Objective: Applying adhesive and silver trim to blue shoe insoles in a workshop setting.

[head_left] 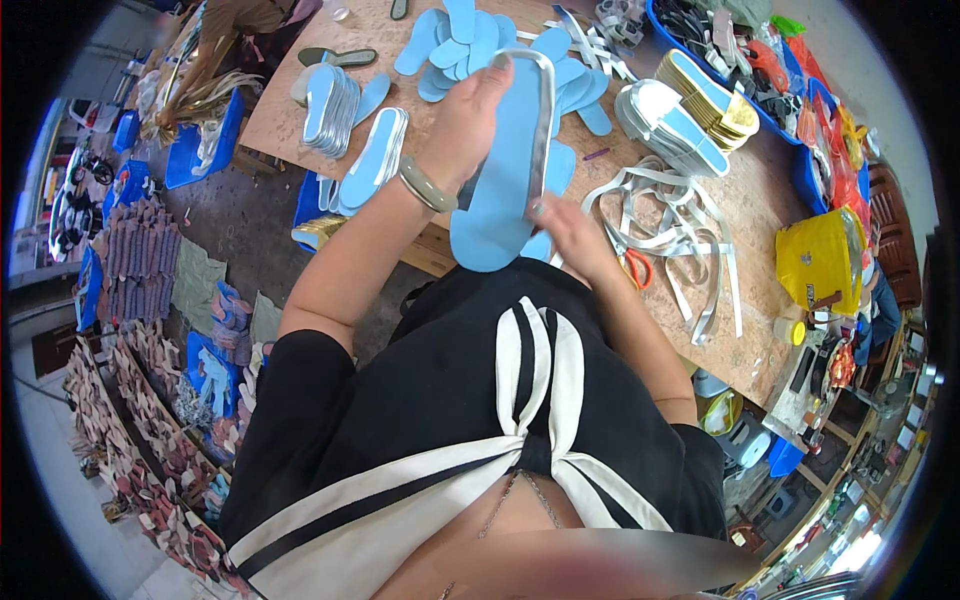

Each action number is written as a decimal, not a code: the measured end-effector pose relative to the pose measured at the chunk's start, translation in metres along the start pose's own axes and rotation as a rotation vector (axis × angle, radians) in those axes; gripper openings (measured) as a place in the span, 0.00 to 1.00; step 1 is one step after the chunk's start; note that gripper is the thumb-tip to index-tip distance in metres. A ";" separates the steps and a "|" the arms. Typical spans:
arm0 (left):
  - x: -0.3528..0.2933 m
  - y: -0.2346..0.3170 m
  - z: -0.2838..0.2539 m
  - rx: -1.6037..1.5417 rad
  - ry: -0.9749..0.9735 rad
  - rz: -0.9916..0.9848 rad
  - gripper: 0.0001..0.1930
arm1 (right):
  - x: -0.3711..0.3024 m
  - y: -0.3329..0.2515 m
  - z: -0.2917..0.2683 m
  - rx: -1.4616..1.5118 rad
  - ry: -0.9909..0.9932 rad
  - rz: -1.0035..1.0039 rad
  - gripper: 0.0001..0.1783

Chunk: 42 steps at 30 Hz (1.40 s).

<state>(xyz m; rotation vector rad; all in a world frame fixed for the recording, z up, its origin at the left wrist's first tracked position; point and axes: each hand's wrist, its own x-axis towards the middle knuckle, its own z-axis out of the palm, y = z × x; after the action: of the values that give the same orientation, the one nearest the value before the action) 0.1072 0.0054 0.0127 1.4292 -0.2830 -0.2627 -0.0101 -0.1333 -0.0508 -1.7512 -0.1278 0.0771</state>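
A light blue shoe insole (512, 165) is held up in front of my body, above the table's near edge. A silver strip (547, 100) runs round its far end and down its right side. My left hand (468, 125) grips the insole along its left edge, thumb near the far end. At the lower right edge, my right hand (572, 232) pinches the silver strip against the insole. Loose white strips (650, 215) lie on the table by my right hand, with orange-handled scissors (637, 270) partly under them.
On the wooden table (735, 330) lie a heap of blue insoles (480, 45), stacked insoles (333, 110) at left, and white-and-gold stacks (690, 115) at right. A yellow bag (820, 262) sits at the right edge. Blue crates (205, 150) stand on the floor at left.
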 end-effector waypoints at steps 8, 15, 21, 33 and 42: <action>-0.020 -0.004 0.015 0.162 -0.094 0.030 0.24 | 0.072 -0.045 -0.037 0.053 0.149 -0.213 0.25; -0.019 -0.005 -0.002 -0.161 -0.092 -0.013 0.23 | 0.042 -0.042 0.012 0.327 0.052 -0.148 0.30; -0.028 0.004 -0.007 0.361 -0.030 0.137 0.23 | 0.056 -0.054 0.007 0.445 0.139 -0.146 0.26; -0.006 -0.003 -0.029 -0.009 0.092 0.123 0.25 | 0.036 -0.024 0.060 -0.043 0.336 -0.202 0.15; -0.004 -0.010 -0.040 -0.174 0.165 -0.044 0.24 | 0.026 -0.009 0.082 -0.022 0.090 0.055 0.23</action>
<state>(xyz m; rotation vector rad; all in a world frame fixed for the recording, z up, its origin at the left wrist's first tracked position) 0.1171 0.0432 -0.0017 1.2772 -0.0913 -0.1991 0.0048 -0.0481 -0.0565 -1.7773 -0.0144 0.0370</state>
